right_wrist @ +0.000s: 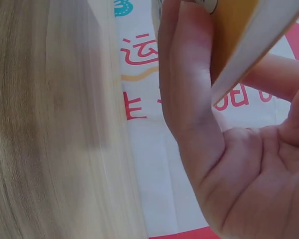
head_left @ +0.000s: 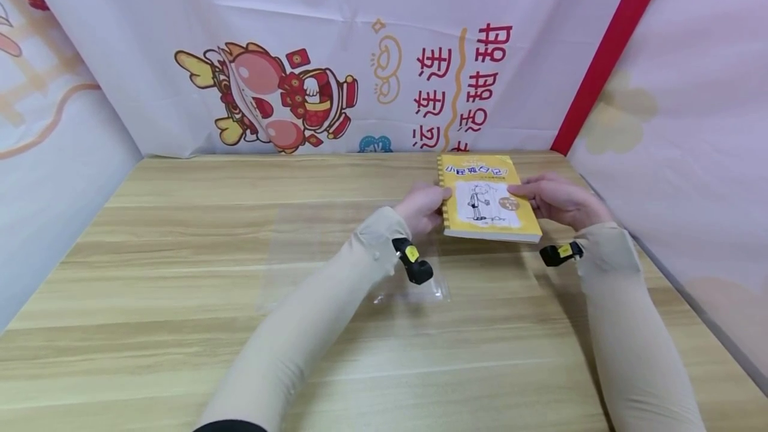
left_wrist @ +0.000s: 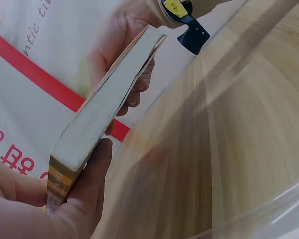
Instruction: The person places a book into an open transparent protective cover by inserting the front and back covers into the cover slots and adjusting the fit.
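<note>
Both hands hold a yellow paperback book [head_left: 487, 202] above the far right of the table, its front cover facing up with a cartoon figure on it. The left hand [head_left: 422, 209] grips the spine side, thumb on the cover edge and fingers underneath. On the opposite edge, the right hand [head_left: 561, 200] pinches the book with its thumb on top. The white page block [left_wrist: 107, 94] shows in the left wrist view, between the two hands. From the right wrist view, the right fingers [right_wrist: 192, 74] reach beneath the book. A clear plastic sleeve [head_left: 300, 252] lies flat on the table, partly hidden by the left forearm.
The wood-grain table [head_left: 150, 325] ends at a printed cloth backdrop [head_left: 336, 12] with a cartoon figure and red characters. White printed cloth [head_left: 690, 172] also borders the right side. Each wrist carries a small black camera [head_left: 414, 262].
</note>
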Demonstrator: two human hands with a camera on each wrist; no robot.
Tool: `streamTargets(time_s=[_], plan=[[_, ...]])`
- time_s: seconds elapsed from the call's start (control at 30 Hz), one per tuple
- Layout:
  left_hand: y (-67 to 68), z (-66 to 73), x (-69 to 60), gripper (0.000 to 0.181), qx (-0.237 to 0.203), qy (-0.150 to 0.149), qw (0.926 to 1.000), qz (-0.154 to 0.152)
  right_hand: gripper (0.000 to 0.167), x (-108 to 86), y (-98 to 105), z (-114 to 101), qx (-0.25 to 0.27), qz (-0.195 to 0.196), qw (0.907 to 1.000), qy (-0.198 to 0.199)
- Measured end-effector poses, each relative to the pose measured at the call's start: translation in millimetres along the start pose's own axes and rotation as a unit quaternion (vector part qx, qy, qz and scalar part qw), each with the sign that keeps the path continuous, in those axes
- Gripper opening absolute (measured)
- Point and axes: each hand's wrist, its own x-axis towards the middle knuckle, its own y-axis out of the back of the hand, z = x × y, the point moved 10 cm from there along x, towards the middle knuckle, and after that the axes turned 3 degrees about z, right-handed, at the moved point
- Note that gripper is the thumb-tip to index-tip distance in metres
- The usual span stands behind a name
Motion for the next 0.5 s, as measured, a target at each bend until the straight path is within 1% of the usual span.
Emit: streamTargets(time_s=[0.2, 0.3, 0.4, 0.5], plan=[[9.3, -3.6, -1.7, 0.04, 0.001, 0.012, 0.9999, -0.011, 0.055, 1.9, -8.4, -0.2, 0.004, -0.015, 0.9999, 0.001], [13.1, -3.9, -2.4, 0.039, -0.005, 0.015, 0.9998, -0.012, 0.054, 2.7, -13.3, -0.1, -0.005, -0.021, 0.9998, 0.002], [14.3, -3.0, -4.7, 0.039, -0.007, 0.016, 0.9997, -0.015, 0.055, 2.4, -15.8, -0.5, -0.018, -0.023, 0.9996, 0.003], [15.1, -1.9, -7.7, 0.037, -0.006, 0.014, 0.9997, -0.018, 0.056, 1.4, -17.1, -1.8, -0.02, -0.026, 0.9995, 0.002]])
